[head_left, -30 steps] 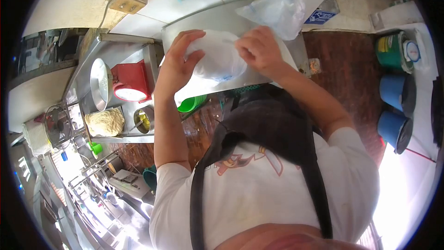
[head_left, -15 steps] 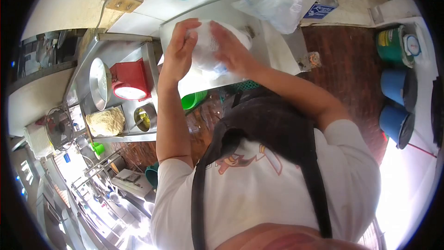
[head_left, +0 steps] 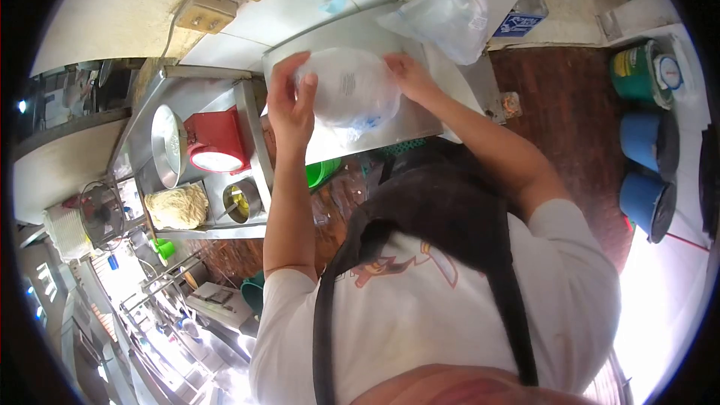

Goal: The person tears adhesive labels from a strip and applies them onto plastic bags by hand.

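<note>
A rounded bundle in clear plastic, with small dark print on top and a blue mark near its front, rests on the pale work surface. My left hand cups its left side, thumb and fingers apart. At the right edge of the bundle, my right hand pinches the plastic with its fingers drawn together. Behind and to the right hangs another clear plastic bag.
On the metal shelf at left are a red scale with a metal pan, a heap of noodles and a round metal container. Blue bins stand far right, below a green bucket.
My right hand first swept left over the bundle, then moved back to its right edge. The bundle's printed top now faces up more plainly. My left hand stays at the left side.
</note>
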Demonstrator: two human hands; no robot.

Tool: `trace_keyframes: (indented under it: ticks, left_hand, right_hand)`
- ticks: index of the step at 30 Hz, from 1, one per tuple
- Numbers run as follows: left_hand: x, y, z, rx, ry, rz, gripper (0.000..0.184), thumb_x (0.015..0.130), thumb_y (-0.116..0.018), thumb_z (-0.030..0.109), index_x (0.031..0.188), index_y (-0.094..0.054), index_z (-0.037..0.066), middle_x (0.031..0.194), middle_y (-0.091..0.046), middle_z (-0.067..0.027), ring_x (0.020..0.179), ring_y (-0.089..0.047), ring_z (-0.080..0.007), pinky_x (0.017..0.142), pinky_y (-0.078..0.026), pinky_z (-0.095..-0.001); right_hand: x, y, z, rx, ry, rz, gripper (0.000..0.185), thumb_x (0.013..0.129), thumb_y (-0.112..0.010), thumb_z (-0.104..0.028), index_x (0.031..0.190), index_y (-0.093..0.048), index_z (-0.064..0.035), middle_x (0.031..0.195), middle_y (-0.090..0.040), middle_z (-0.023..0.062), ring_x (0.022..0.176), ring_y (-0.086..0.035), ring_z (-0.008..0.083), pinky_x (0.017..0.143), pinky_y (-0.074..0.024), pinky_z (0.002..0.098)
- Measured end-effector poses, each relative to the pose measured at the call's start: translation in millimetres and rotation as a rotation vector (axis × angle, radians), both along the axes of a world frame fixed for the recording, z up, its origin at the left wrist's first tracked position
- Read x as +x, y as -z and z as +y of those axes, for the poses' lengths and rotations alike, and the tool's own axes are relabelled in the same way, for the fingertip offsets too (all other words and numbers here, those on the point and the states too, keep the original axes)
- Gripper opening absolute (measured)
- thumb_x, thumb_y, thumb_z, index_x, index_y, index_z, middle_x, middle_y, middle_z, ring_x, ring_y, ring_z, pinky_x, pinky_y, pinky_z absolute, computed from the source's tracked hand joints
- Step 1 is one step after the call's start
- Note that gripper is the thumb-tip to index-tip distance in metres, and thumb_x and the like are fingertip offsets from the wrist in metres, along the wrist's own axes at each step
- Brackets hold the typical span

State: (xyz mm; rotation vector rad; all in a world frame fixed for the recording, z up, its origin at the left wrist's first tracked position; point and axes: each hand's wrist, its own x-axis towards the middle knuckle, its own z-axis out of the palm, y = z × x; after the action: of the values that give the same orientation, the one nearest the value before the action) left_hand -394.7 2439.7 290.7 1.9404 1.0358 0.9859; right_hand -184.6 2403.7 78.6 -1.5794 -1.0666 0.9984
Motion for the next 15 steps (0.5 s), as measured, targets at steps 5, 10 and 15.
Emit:
trace_keyframes:
  ticks: [5, 10, 15]
  left_hand:
    - [13, 3, 5, 0.119, -0.212, -0.281, 0.004, 0.090, -0.072, 0.001, 0.092, -0.071, -0.002, 0.096, -0.071, -0.0076, 0.090, -0.063, -0.0140, 0.082, -0.051, -0.0255]
    - [21, -16, 20, 0.199, -0.203, -0.329, 0.004, 0.092, -0.068, 0.000, 0.088, -0.068, -0.001, 0.097, -0.070, -0.0108, 0.092, -0.065, -0.0174, 0.085, -0.052, -0.0290]
    - [26, -94, 25, 0.540, -0.091, -0.524, 0.017, 0.096, -0.068, 0.014, 0.091, -0.063, -0.002, 0.090, -0.067, -0.0137, 0.087, -0.066, -0.0244, 0.083, -0.055, -0.0377]
  right_hand:
    - [12, -50, -26, 0.102, -0.044, -0.013, 0.042, 0.103, -0.052, -0.040, 0.119, -0.066, -0.0038, 0.116, -0.068, 0.0174, 0.109, -0.064, 0.0342, 0.096, -0.0485, 0.0401]
    - [8, -86, -33, 0.103, -0.005, 0.021, 0.039, 0.102, -0.055, -0.040, 0.116, -0.068, -0.0056, 0.112, -0.067, 0.0167, 0.107, -0.063, 0.0355, 0.094, -0.0491, 0.0412]
    - [8, -113, -28, 0.143, -0.073, -0.015, 0.053, 0.104, -0.047, -0.052, 0.123, -0.065, -0.0062, 0.119, -0.065, 0.0125, 0.112, -0.059, 0.0247, 0.099, -0.0447, 0.0360]
